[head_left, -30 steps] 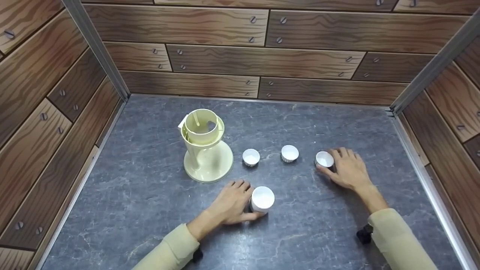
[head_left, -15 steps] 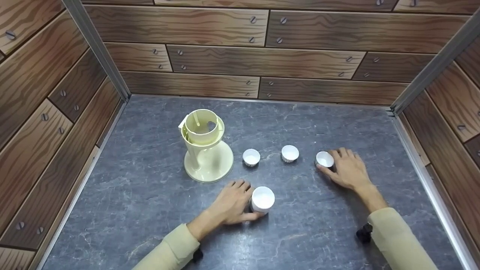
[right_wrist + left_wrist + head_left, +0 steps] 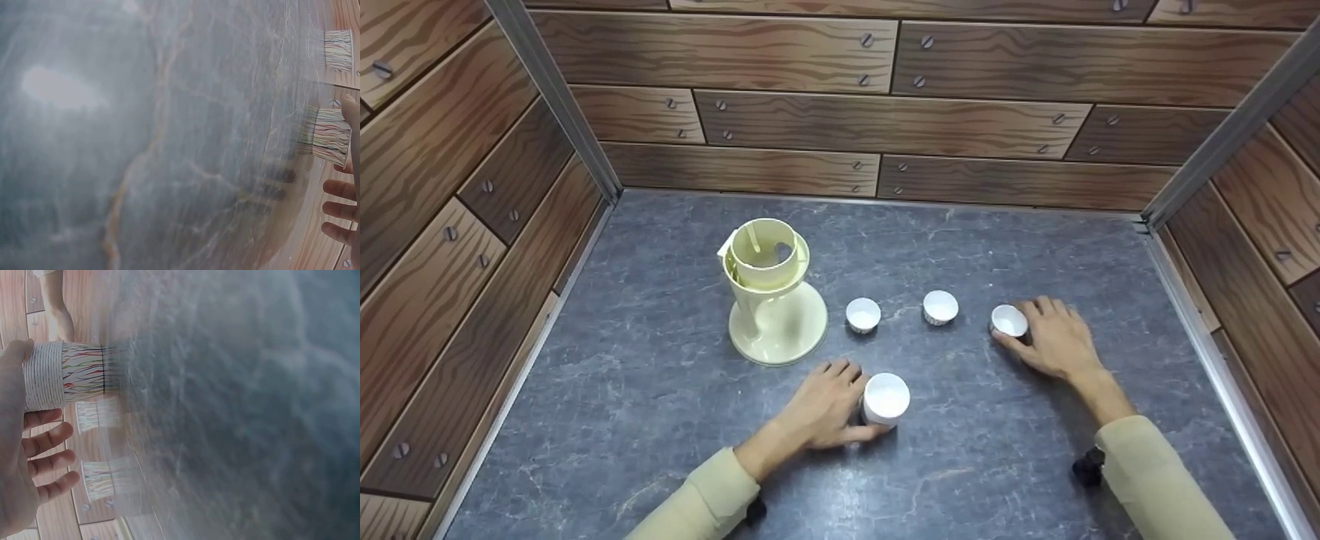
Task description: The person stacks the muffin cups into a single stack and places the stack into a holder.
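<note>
My left hand point(image 3: 826, 405) grips a stack of white paper cups point(image 3: 886, 399) between thumb and index finger, standing on the table in front. In the left wrist view the stack point(image 3: 63, 375) shows many nested rims above a wall of wavy coloured lines, while the other fingers are spread below it. Over at the right, my right hand point(image 3: 1059, 336) pinches a single paper cup point(image 3: 1009, 321) with thumb and forefinger. That cup point(image 3: 331, 135) is upright on the tabletop in the right wrist view, its remaining fingers extended beside it.
Two more upright paper cups, a left one point(image 3: 863, 316) and a middle one point(image 3: 940, 307), form a row with the right-hand cup. A pale yellow plastic stand point(image 3: 780, 322) with a round base and open cylinder stands left of them. Wood-patterned walls point(image 3: 787, 120) enclose the grey table point(image 3: 622, 390).
</note>
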